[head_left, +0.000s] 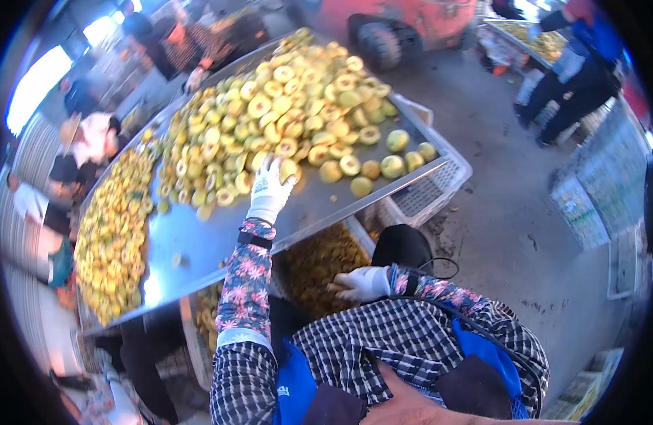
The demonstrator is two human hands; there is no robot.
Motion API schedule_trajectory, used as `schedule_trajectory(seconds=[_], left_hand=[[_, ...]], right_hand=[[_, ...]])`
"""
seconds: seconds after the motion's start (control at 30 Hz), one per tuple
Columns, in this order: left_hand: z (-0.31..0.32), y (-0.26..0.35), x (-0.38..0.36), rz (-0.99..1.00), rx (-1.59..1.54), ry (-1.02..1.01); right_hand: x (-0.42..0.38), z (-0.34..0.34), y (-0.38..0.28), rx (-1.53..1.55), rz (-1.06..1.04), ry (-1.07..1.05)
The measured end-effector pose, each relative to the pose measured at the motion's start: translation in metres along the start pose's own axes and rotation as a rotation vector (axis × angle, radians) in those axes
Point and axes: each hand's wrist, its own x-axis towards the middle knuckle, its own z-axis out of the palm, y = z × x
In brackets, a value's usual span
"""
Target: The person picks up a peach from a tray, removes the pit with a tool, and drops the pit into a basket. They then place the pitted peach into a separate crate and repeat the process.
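On a metal table (220,241) lies a large heap of yellow-green fruit (259,106) that look like peaches, many halved with hollow centres. My left hand (270,188), in a white glove, reaches over the heap's near edge. Its thumb and fingers close about a peach (289,169). Lower down, below the table edge, my right hand (365,284) wears a white glove too. Its fingers are apart, over a crate of darker yellow pieces (319,265); I see nothing held in them. Several loose peaches (393,166) rest toward the table's right corner.
A second pile of smaller yellow pieces (117,241) covers the table's left side. White plastic crates (418,195) stand under the right corner. Several people work along the far left side. At the back is a red vehicle (425,25); another person (577,67) stands at upper right.
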Motion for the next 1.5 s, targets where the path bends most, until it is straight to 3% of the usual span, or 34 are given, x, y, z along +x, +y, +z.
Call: schedule_trajectory(seconds=[0.03,0.1,0.17,0.2,0.23,0.27,0.3,0.33,0.37,0.4,0.43,0.47,0.6,0.83,0.9,0.97,1.03,1.1,1.13,1.17,1.3,1.37,1.43,1.5], left_hand=[[0.018,0.000,0.011,0.039,-0.025,0.009],[0.041,-0.002,0.024,-0.062,0.201,-0.173],[0.050,-0.007,0.025,-0.177,0.197,-0.176],[0.053,-0.014,0.024,-0.121,0.146,-0.105],[0.052,-0.020,0.021,-0.102,-0.028,-0.047],[0.062,-0.034,0.023,-0.275,-0.536,-0.076],[0.069,-0.052,0.021,-0.462,-1.035,-0.082],[0.050,-0.046,0.005,-0.460,-1.326,-0.067],[0.018,-0.021,-0.011,-0.439,-1.614,-0.031],[-0.021,0.008,-0.028,-0.562,-1.873,-0.066],[-0.048,0.032,-0.041,-0.674,-2.140,-0.098],[-0.053,0.036,-0.053,-0.705,-2.197,-0.063],[-0.066,0.065,-0.083,-0.852,-2.107,0.092],[-0.067,0.101,-0.092,-0.662,-1.892,0.226],[-0.062,0.108,-0.094,-0.598,-1.712,0.339],[-0.041,0.096,-0.103,-0.310,-1.151,0.412],[-0.048,0.104,-0.102,-0.298,-1.183,0.348],[-0.072,0.133,-0.101,-0.421,-1.491,0.314],[-0.060,0.120,-0.100,-0.474,-1.404,0.363],[-0.067,0.129,-0.099,-0.539,-1.554,0.403],[-0.064,0.123,-0.104,-0.562,-1.456,0.312],[-0.063,0.111,-0.107,-0.568,-1.364,0.070],[-0.054,0.116,-0.111,-0.620,-1.419,0.092],[-0.042,0.126,-0.115,-0.353,-1.257,0.333]], right_hand=[[-0.003,0.001,-0.005,0.006,0.049,-0.016],[-0.002,0.008,0.005,-0.004,0.091,0.004],[-0.008,0.006,0.005,-0.005,0.099,0.013],[-0.013,0.003,0.005,-0.008,0.105,0.041],[-0.017,0.002,0.002,-0.006,0.105,0.058],[-0.001,0.024,0.039,-0.005,-0.150,0.172],[-0.011,0.011,0.017,0.074,-0.052,0.184],[-0.009,0.007,0.013,0.069,0.018,0.202],[-0.010,0.004,0.009,0.055,-0.073,0.320],[-0.010,-0.003,0.001,0.052,-0.049,0.382],[-0.004,-0.005,0.005,0.042,-0.165,0.483],[-0.010,-0.019,-0.017,0.228,-0.086,0.476],[0.002,-0.045,-0.045,0.126,-0.295,0.788],[0.025,-0.045,-0.065,-0.141,-0.291,0.965],[0.027,-0.040,-0.068,-0.086,-0.259,0.970],[0.031,-0.035,-0.061,-0.210,-0.373,0.999],[0.025,-0.041,-0.061,-0.467,-0.705,1.170],[0.028,-0.037,-0.064,0.098,-0.364,0.907],[0.027,-0.039,-0.067,0.097,-0.291,0.847],[0.024,-0.042,-0.070,0.102,-0.226,0.775],[0.010,-0.044,-0.058,-0.011,-0.218,0.698],[0.010,-0.045,-0.051,0.011,-0.163,0.632],[0.011,-0.043,-0.041,0.175,-0.283,0.631],[0.021,-0.037,-0.030,0.513,-0.285,0.429]])
